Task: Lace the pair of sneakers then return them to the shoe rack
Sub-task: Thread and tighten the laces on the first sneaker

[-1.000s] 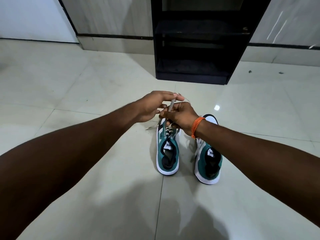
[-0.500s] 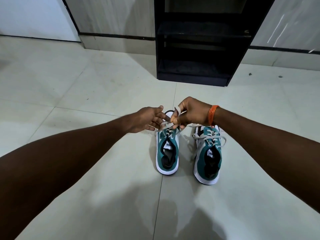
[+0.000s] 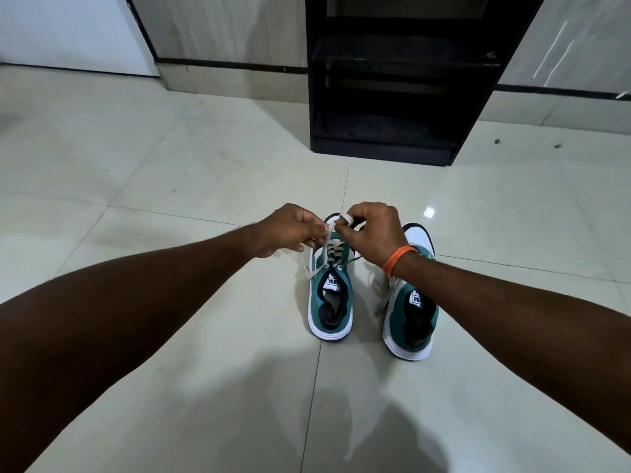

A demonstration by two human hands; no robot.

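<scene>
Head view: both hands (image 3: 336,230) pinch left sneaker's (image 3: 330,295) lace (image 3: 328,233).

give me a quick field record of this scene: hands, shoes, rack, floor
left hand: pinching the lace over the left sneaker
right hand: pinching the same lace, which loops over a finger
left sneaker: on the floor, partly laced
right sneaker: beside it, front hidden by the wrist
shoe rack: black, beyond the shoes; visible shelves hold no shoes
task state: lacing under way
</scene>
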